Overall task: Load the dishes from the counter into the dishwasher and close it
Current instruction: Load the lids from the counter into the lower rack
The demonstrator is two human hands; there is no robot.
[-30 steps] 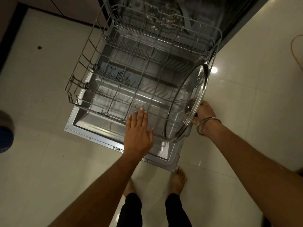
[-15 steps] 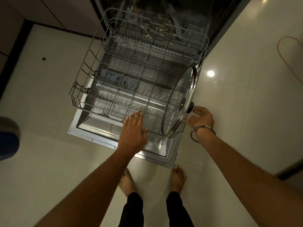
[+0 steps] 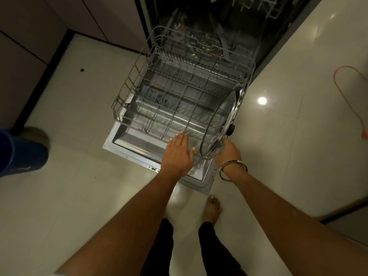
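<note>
- Left hand (image 3: pixel 177 152) lies flat on the front rail of the lower rack (image 3: pixel 179 100), fingers straight and together, palm down, gripping nothing.
- Right hand (image 3: pixel 227 153) sits at the rack's front right corner, just below the lid's rim; fingers hidden behind the rim and wire, so cannot tell whether it grips the rack, touches the lid, or is loose. Bangle (image 3: pixel 233 170) on that wrist.
- Glass lid (image 3: pixel 221 124) stands on edge along the right side of the rack, leaning against the side wires. Long axis runs front to back, knob (image 3: pixel 231 130) facing outward to the right.
- Lid is directly ahead of the right hand, just beside it; left hand is near but further left, apart from the lid.
- Rack is pulled out over the open dishwasher door (image 3: pixel 139 148); otherwise holds nothing visible.
- Judgement: lid looks placed. Next move likely turns on both hands being at the front rail, pushing straight back along the rack's travel into the dishwasher; the lid could tip if jolted.
- Worktop not in view, so remaining dishes cannot be told.
</note>
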